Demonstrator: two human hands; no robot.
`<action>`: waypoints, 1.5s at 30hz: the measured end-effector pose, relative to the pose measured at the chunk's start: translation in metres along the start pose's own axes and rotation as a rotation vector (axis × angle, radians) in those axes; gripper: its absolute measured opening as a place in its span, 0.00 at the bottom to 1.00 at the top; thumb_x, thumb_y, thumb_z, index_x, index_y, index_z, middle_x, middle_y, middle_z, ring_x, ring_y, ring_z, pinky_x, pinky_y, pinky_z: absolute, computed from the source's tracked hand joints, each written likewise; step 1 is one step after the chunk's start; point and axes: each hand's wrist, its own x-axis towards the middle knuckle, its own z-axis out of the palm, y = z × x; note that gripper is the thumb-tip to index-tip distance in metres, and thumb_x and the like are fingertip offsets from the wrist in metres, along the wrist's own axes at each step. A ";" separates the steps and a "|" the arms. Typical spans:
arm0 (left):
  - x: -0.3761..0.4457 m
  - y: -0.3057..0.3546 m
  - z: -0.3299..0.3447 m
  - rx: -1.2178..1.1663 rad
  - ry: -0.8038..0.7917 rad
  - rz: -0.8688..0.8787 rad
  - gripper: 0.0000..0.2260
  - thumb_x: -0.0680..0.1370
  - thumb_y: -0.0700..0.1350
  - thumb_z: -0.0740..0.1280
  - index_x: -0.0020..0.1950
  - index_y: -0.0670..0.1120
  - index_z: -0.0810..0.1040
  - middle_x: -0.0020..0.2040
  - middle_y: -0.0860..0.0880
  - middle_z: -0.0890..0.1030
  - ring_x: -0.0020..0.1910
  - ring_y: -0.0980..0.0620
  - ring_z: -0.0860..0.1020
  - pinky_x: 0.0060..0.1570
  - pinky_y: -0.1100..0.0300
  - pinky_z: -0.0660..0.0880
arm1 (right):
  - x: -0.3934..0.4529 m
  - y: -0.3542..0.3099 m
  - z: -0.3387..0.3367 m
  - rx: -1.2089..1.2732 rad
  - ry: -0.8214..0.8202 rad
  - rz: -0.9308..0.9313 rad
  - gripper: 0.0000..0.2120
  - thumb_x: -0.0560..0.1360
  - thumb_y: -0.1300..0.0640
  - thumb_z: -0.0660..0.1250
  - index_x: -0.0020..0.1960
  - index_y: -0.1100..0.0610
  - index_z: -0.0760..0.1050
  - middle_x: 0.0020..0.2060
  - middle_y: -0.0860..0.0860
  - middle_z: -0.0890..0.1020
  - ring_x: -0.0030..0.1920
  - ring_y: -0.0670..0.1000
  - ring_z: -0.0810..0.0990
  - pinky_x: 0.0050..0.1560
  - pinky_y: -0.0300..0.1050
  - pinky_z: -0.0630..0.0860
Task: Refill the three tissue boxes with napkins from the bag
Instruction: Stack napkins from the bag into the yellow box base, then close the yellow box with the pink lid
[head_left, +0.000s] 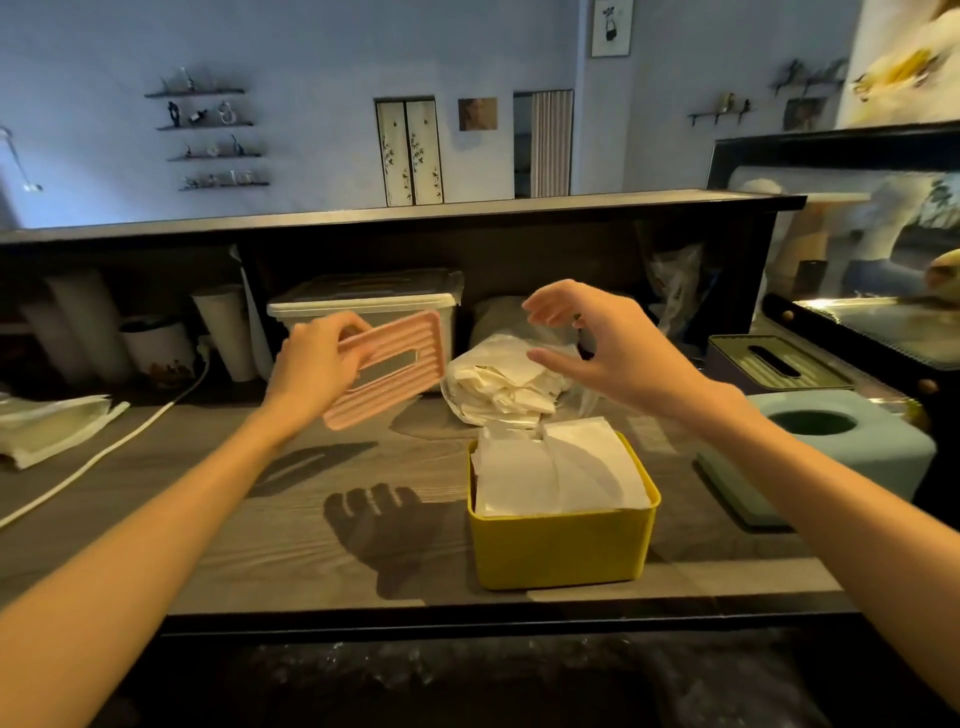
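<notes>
Above wooden counter (291, 525), left hand (311, 371) grips pink lid (387, 369); right hand (597, 348) hovers spread, empty.

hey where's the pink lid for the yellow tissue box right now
In the head view, the pink lid is held up in the left hand, left of and above the open yellow tissue box, in front of the clear storage bin.

We count three tissue boxes: yellow (563, 545), teal (852, 441), dark (779, 366); one pink lid (395, 371); one napkin bag (498, 384).
</notes>
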 end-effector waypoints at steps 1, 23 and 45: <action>0.004 0.014 -0.006 -0.069 0.017 -0.002 0.08 0.78 0.45 0.73 0.57 0.50 0.82 0.48 0.52 0.84 0.44 0.54 0.82 0.49 0.51 0.81 | 0.002 -0.003 -0.002 -0.027 -0.015 -0.009 0.27 0.75 0.49 0.76 0.71 0.50 0.71 0.64 0.45 0.78 0.63 0.43 0.76 0.65 0.43 0.77; -0.049 0.121 0.049 -0.105 -0.537 0.180 0.18 0.76 0.61 0.70 0.62 0.53 0.79 0.55 0.55 0.82 0.51 0.61 0.79 0.46 0.68 0.75 | -0.045 0.023 -0.021 -0.010 -0.741 0.187 0.54 0.67 0.37 0.79 0.81 0.38 0.48 0.74 0.45 0.69 0.67 0.45 0.69 0.65 0.42 0.66; -0.089 0.114 0.056 0.029 -0.517 0.353 0.28 0.79 0.67 0.55 0.73 0.51 0.69 0.68 0.55 0.72 0.68 0.57 0.67 0.65 0.58 0.69 | -0.059 0.033 -0.011 -0.114 -0.773 0.151 0.54 0.63 0.27 0.75 0.82 0.38 0.52 0.76 0.38 0.60 0.73 0.44 0.62 0.74 0.48 0.65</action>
